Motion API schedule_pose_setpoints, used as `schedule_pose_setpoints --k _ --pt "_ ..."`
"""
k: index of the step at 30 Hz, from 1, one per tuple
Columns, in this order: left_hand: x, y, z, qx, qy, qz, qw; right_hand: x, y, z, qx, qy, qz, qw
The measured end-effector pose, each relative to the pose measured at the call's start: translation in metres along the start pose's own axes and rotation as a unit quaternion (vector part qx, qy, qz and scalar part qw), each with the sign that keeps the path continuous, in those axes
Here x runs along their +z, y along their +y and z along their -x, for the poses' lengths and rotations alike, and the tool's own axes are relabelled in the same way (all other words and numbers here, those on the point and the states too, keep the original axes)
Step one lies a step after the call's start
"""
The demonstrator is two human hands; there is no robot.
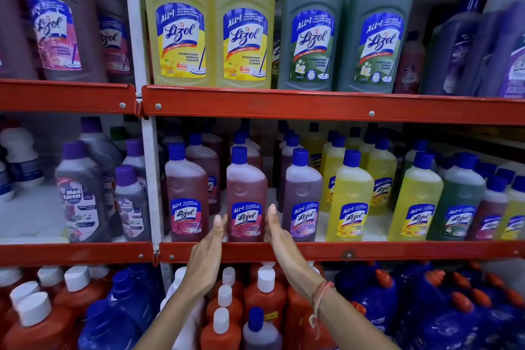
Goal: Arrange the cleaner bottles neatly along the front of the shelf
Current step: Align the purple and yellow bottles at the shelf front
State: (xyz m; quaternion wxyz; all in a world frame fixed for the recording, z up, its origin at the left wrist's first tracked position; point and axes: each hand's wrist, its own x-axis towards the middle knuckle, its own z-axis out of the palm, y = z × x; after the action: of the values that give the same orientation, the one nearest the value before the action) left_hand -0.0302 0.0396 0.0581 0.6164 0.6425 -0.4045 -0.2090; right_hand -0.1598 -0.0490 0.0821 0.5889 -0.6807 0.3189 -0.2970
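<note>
Hands, left (208, 247) and right (279, 239), flat against pink bottle (246, 196) sides at 6 o'clock on shelf (312, 250), neither clenched; front row looked mostly aligned, yellow ones at 3 o'clock staggered.

Both flat hands flank a pink Lizol bottle (246, 196) at the middle shelf's red front rail (369, 250). The left hand (208, 253) and right hand (279, 239) press its sides; a thread band (319, 295) circles the right wrist

My arms are bare, no sleeves reaching the wrists. A thin pink-and-orange thread band (321, 294) wraps my right wrist, loose ends dangling below it. My left hand (206, 257) and right hand (279, 241) wear no rings; nails short, unpainted.
</note>
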Motion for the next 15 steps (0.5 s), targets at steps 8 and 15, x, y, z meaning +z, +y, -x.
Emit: schedule_pose_setpoints --k 8,15 --pt "0.001 0.002 0.000 0.012 -0.012 -0.019 1.000 -0.003 -0.001 0.002 0.004 -0.004 0.009 1.000" --pt "0.021 0.010 0.017 0.089 0.117 -0.042 0.988 -0.016 0.004 0.017 -0.084 0.133 -0.026 0.987"
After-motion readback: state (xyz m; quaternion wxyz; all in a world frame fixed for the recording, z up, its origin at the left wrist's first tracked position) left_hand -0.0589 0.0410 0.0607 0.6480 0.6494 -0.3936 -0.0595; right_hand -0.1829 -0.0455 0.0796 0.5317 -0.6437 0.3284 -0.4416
